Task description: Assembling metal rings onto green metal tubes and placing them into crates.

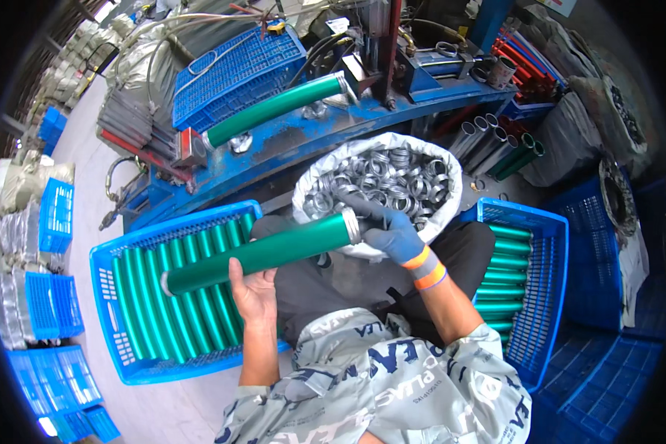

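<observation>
My bare left hand (254,291) holds a long green tube (266,253) from below, the thumb against its near side. The tube lies across my lap, its right end higher than its left. A silver metal ring (351,226) sits at the right end, and a pale rim shows at the left end. At that ring is my right hand (386,231), in a dark grey-blue glove with an orange-striped cuff; its fingers close about the ring and are partly hidden. Just beyond stands a white sack (301,194) of loose metal rings (381,177).
Blue crates of green tubes stand left (105,296) and right (555,296) of me. Across the front runs a blue metal bench (288,140) with another green tube (274,111) set between its end fittings. Bare and green tubes (496,144) stand upright at the right.
</observation>
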A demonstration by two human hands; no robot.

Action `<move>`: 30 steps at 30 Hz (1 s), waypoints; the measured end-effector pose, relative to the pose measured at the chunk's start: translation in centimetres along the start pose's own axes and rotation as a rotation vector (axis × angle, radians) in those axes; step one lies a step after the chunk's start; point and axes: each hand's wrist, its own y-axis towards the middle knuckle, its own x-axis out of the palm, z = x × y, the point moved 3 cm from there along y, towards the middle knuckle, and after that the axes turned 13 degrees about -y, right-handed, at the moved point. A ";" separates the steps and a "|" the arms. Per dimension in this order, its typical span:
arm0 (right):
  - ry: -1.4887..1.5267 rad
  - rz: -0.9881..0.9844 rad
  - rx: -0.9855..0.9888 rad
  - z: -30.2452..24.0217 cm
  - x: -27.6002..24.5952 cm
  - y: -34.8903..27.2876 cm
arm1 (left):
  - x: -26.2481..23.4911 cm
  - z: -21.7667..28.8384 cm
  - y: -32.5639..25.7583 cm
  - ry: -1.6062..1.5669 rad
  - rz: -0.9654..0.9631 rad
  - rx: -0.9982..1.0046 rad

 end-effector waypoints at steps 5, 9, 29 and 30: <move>-0.261 0.103 -0.230 -0.8 -4.0 11.7 | 0.0 1.1 1.5 -0.236 0.159 -0.038; -0.669 0.190 -0.412 -6.5 -2.0 24.2 | -1.2 3.6 2.4 -0.236 0.101 -0.012; -0.470 0.556 -0.769 -17.3 -6.9 11.5 | 9.6 -7.1 22.3 -0.066 -0.055 -0.070; -0.264 0.533 -0.751 -17.5 -7.0 8.3 | 11.5 -8.3 25.5 -0.099 -0.035 -0.056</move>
